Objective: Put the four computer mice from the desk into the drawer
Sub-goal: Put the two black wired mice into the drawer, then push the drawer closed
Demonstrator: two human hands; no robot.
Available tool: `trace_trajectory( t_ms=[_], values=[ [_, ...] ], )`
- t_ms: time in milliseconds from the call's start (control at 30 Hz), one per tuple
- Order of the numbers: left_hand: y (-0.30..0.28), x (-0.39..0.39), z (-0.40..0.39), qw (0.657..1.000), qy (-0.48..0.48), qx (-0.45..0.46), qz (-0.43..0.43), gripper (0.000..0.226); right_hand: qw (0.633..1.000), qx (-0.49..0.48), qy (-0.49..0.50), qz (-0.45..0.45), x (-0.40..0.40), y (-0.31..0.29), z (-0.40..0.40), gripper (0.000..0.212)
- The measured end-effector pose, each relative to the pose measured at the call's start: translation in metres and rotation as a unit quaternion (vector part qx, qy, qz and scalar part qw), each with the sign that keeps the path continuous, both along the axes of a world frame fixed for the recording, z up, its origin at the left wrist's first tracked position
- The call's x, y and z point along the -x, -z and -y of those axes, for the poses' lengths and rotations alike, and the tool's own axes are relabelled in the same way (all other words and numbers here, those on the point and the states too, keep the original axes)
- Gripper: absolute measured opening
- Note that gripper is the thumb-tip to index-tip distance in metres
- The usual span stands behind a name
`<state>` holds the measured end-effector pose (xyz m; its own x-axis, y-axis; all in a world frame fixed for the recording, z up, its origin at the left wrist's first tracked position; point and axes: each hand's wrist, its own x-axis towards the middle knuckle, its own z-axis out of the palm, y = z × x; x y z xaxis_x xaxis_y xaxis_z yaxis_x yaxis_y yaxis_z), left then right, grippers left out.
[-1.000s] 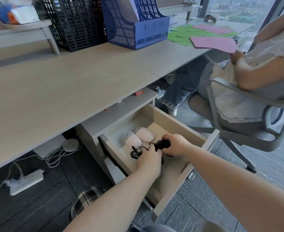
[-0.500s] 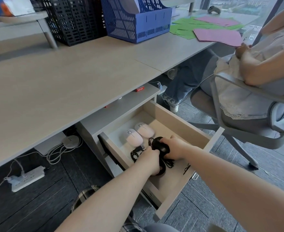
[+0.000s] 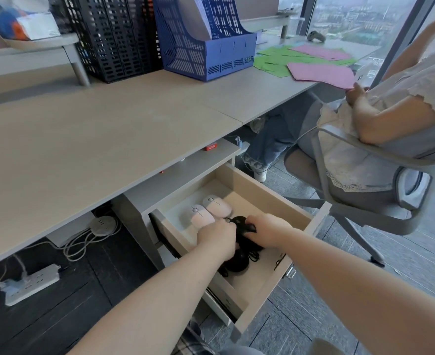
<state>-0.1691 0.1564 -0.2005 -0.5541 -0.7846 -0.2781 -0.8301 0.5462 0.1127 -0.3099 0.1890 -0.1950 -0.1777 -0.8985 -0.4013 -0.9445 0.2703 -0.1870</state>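
The open wooden drawer point(image 3: 267, 193) under the desk point(image 3: 88, 139) holds two pale pink mice point(image 3: 202, 213) point(image 3: 217, 204) side by side at its back. In front of them lie two black wired mice with tangled cables. My right hand point(image 3: 269, 230) grips one black mouse point(image 3: 243, 224) low inside the drawer. My left hand point(image 3: 217, 239) rests closed over its cable, and the other black mouse point(image 3: 238, 261) lies just below that hand, partly hidden.
A seated person in an office chair point(image 3: 365, 198) is close to the drawer's right side. On the desk stand a blue file rack point(image 3: 211, 49), black racks point(image 3: 113, 39) and coloured paper sheets point(image 3: 319, 70). A power strip point(image 3: 30, 284) and cables lie on the floor at left.
Both hands have sunk lower into the drawer with the black mouse, which now sits close behind the other black mouse. The camera has shifted slightly.
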Motion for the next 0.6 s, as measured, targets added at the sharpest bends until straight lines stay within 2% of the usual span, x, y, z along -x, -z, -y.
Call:
trace_trajectory(
  t_ms=[67,133,200,300,400,467,600],
  values=[
    [-0.013,0.0,-0.001,1.0,-0.003,0.025,-0.006,0.032,0.999,0.019,0.023,-0.031,-0.002,-0.01,-0.005,0.035],
    [-0.026,-0.001,-0.001,0.999,-0.02,0.047,-0.012,0.034,0.989,0.057,0.068,-0.116,-0.007,-0.018,-0.011,0.03],
    [-0.039,-0.002,0.0,0.998,-0.018,0.06,-0.027,0.028,0.973,0.07,0.16,-0.153,-0.01,-0.024,-0.019,0.038],
    [-0.06,-0.012,0.001,0.993,0.004,0.096,-0.069,0.024,0.945,0.064,0.314,-0.07,-0.009,-0.025,-0.031,0.059],
    [-0.083,-0.029,0.005,0.982,0.017,0.158,-0.099,0.023,0.897,0.094,0.426,0.063,-0.009,-0.024,-0.042,0.067],
    [-0.093,-0.039,0.011,0.981,0.014,0.159,-0.111,0.026,0.878,0.124,0.449,0.111,-0.009,-0.021,-0.043,0.07],
    [-0.104,-0.055,0.032,0.974,-0.014,0.18,-0.138,0.023,0.871,0.13,0.459,0.117,-0.008,-0.024,-0.03,0.079]
  ],
)
